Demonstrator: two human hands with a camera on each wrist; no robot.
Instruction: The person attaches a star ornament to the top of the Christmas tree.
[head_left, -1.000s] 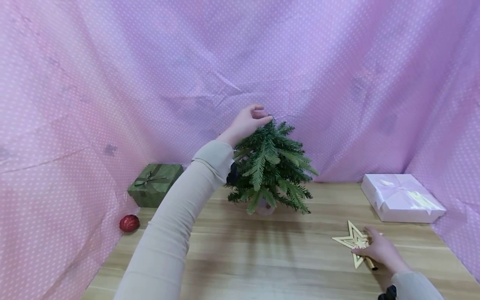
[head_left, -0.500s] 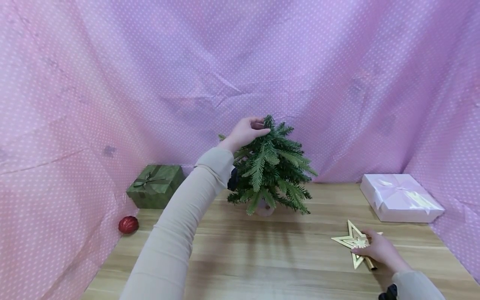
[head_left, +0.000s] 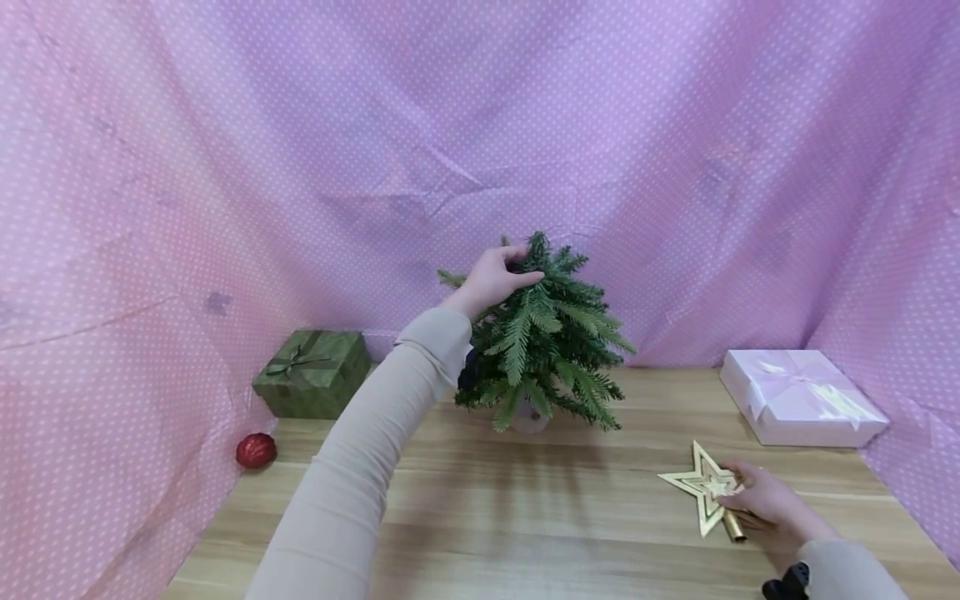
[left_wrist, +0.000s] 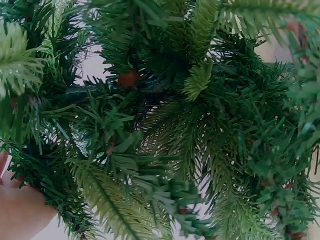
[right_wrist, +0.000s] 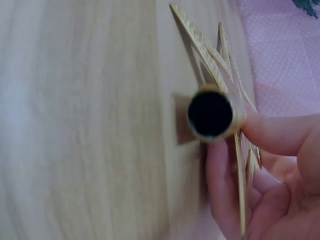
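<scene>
A small green artificial Christmas tree stands upright at the middle back of the table. My left hand holds it just below its tip, thumb in front and fingers partly hidden among the needles. Branches fill most of the left wrist view, with part of the left hand at the lower left. At the right, my right hand grips a gold star tree topper by one side. The right wrist view looks into the topper's round hollow tube, with the thumb against it and fingers behind the star.
A green gift box with a bow is at the back left, behind the left forearm. In front of it lies a red ball ornament. A white gift box sits at the back right. Pink dotted cloth surrounds the wooden table.
My left hand has slid down from the tree's tip to just under it, and the tip now shows above the hand. My right hand has turned the star topper slightly and shifted a little.
</scene>
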